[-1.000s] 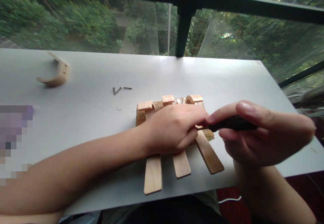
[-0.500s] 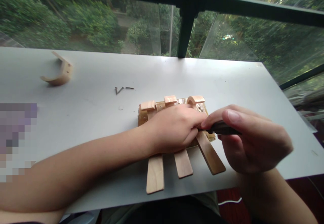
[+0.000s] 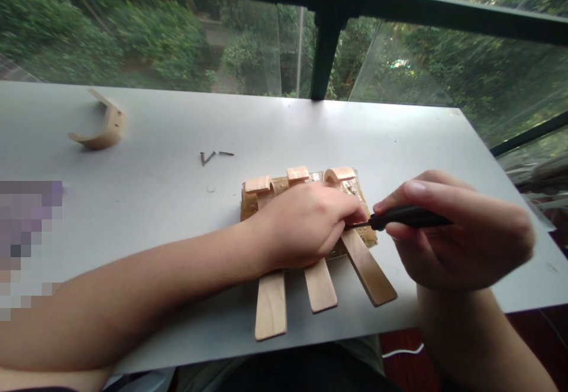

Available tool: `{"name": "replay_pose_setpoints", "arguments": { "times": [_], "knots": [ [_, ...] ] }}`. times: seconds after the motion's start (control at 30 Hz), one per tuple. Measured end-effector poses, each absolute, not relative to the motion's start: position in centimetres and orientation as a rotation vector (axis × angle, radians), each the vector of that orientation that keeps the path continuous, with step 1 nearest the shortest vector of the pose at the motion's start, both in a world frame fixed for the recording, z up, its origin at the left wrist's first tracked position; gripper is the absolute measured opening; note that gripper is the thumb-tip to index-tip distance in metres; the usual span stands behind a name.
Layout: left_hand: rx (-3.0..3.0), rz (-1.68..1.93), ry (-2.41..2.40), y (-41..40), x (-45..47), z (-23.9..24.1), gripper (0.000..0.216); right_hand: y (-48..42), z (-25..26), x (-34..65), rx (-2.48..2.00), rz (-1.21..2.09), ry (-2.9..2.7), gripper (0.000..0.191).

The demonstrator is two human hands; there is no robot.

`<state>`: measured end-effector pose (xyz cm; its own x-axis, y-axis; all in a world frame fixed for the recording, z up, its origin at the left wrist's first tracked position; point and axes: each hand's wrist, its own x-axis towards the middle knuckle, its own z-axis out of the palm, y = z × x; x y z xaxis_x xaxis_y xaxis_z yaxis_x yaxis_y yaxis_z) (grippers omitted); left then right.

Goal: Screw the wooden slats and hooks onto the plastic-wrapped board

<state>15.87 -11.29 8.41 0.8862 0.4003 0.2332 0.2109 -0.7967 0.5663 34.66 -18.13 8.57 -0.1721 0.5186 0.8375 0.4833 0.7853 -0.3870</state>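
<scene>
A wooden assembly (image 3: 270, 194) lies on the white table (image 3: 288, 138): a block with three curved pieces on top and three flat slats (image 3: 270, 304) sticking out toward me. My left hand (image 3: 306, 223) lies over the block, fingers curled down, pressing it to the table. My right hand (image 3: 461, 235) grips a black-handled screwdriver (image 3: 406, 217) held level, its thin tip pointing left into the block just beside my left fingertips, above the rightmost slat (image 3: 368, 268).
Three loose screws (image 3: 215, 155) lie on the table behind the assembly. A separate curved wooden piece (image 3: 100, 123) sits at the far left. A blurred patch covers the left edge. A window with a dark frame post (image 3: 326, 43) runs along the table's far side.
My right hand drew close to the block half a second ago, then pulled back right a little, showing more of the screwdriver handle. My left hand and the assembly stayed put.
</scene>
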Motion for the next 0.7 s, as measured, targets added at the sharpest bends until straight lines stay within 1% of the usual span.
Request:
{"name": "replay_pose_setpoints", "arguments": {
  "times": [0.17,0.27,0.4,0.53,0.7],
  "knots": [
    [2.476,0.485,0.427,-11.2,15.9,8.4,0.027,-18.5,9.2,34.1,-0.782,0.067,-1.903,0.061],
    [2.472,0.472,0.420,-11.2,15.9,8.4,0.025,-18.6,9.0,33.9,-0.710,0.156,-1.869,0.063],
    [2.499,0.453,0.414,-11.2,15.9,8.4,0.023,-18.8,8.1,33.6,-0.719,0.239,-1.752,0.053],
    [2.527,0.425,0.404,-11.1,15.8,8.4,0.021,-18.8,7.5,33.6,-0.756,0.205,-1.736,0.049],
    [2.532,0.457,0.381,-11.1,15.8,8.2,0.020,-18.6,8.1,33.9,-0.785,0.166,-1.861,0.060]
  ]
}}
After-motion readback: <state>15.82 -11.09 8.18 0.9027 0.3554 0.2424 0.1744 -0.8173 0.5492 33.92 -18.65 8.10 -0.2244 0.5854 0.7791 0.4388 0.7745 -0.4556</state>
